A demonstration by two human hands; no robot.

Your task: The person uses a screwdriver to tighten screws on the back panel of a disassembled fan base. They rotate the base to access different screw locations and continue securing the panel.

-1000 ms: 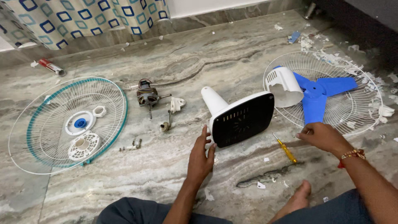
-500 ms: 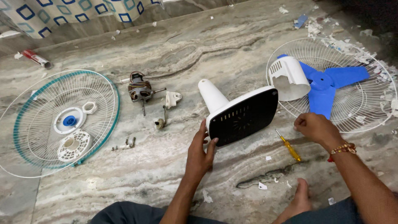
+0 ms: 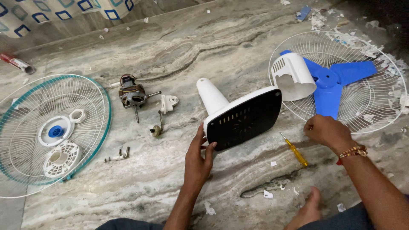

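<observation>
Head view shows your left hand (image 3: 197, 158) pressed flat against the lower left edge of the white fan base (image 3: 243, 119), fingers spread and steadying it where it lies tilted on the marble floor (image 3: 221, 55), black underside toward you. Your right hand (image 3: 326, 131) is loosely curled just right of the base; you cannot tell whether it pinches anything. A yellow screwdriver (image 3: 294, 150) lies between your hands. Beyond your right hand rests a wire fan guard (image 3: 383, 102) carrying the blue blade (image 3: 334, 83) and white motor cover (image 3: 294, 76). Left of your left hand sit the motor (image 3: 132, 96) and the teal-rimmed guard (image 3: 25, 140).
</observation>
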